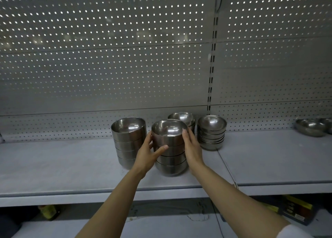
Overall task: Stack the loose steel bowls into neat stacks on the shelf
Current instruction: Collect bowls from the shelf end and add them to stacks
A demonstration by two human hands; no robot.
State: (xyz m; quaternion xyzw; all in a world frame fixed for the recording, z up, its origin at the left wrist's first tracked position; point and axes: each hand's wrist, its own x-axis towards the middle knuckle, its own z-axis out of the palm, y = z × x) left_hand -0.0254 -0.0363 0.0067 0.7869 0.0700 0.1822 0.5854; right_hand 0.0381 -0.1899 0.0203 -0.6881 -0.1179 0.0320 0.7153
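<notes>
From the head view, both hands clasp the middle stack of steel bowls (169, 148) standing near the front of the grey shelf (71, 166). The left hand (149, 155) curls round its left side, thumb across the front; the right hand (191, 146) lies against its right side, fingers up to the top bowl's rim. Another stack (128, 140) stands just to the left, a shorter stack (211, 132) to the right, one more (182, 118) behind. Loose bowls (311, 127) sit far right.
</notes>
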